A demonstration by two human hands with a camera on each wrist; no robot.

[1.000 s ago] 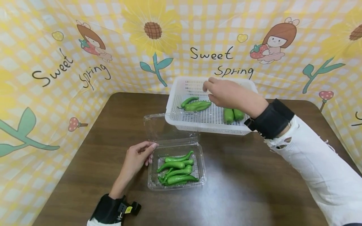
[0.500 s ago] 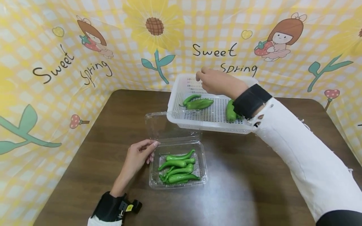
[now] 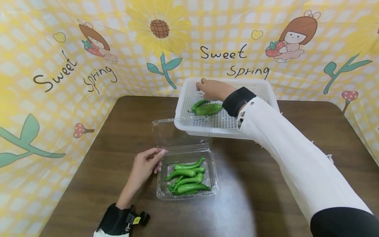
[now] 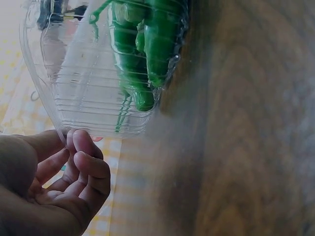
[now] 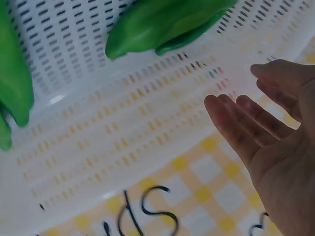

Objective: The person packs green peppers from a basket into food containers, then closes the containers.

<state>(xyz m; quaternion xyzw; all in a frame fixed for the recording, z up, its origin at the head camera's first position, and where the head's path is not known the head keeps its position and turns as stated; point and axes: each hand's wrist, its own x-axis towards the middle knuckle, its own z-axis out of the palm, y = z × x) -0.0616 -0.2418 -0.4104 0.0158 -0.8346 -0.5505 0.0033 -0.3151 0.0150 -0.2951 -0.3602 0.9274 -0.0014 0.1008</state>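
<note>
My left hand pinches the left rim of a clear plastic clamshell box, near its hinge. The lid stands raised at the back. Several green chili peppers lie inside, seen through the ribbed wall in the left wrist view. Over the back left of a white perforated basket, my right hand hovers with thumb and fingers apart and nothing between them. Just below it in the head view lie a large green pepper and a thinner one in the basket.
More green peppers lie at the basket's other end, hidden behind the right sleeve in the head view. A yellow checked cloth hangs around the brown table, close behind the basket. The lid's top edge overlaps the basket's front rim.
My right hand has moved left over the basket, rising and then lowering above the left peppers. The right sleeve now covers the right-hand peppers. My left hand keeps its pinch on the box.
</note>
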